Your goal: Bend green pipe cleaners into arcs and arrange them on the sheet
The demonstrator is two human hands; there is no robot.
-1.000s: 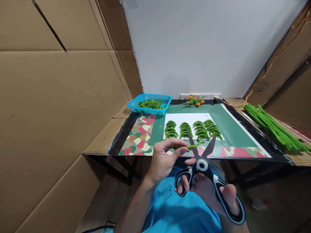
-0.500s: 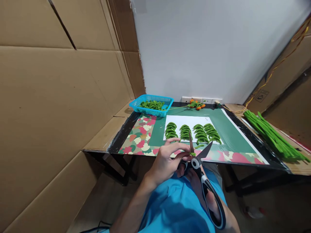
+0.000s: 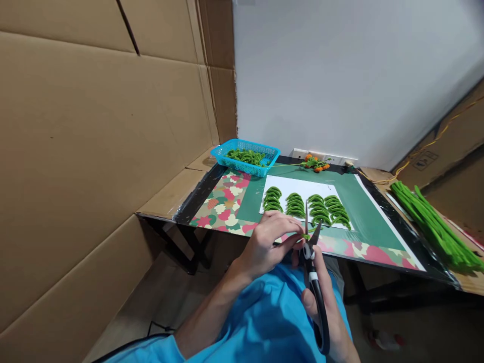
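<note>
Scissors with black-and-white handles [image 3: 317,288] are gripped in the right hand [image 3: 328,297], jaws parted; a slender bright-green strip [image 3: 305,236] is pinched in the left hand [image 3: 270,243], right against one blade; for a clean snip, it is best held taut, with skin kept clear; a blue perforated plastic basket [image 3: 242,167] is filled partway with tangled green pieces [image 3: 245,157].

Cardboard panels [image 3: 94,131], wall sockets [image 3: 336,160], yellow cord [image 3: 437,138]

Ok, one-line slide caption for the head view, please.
Left fingers pinch a green piece by open scissors in the right hand; curved pieces lie beyond.
</note>
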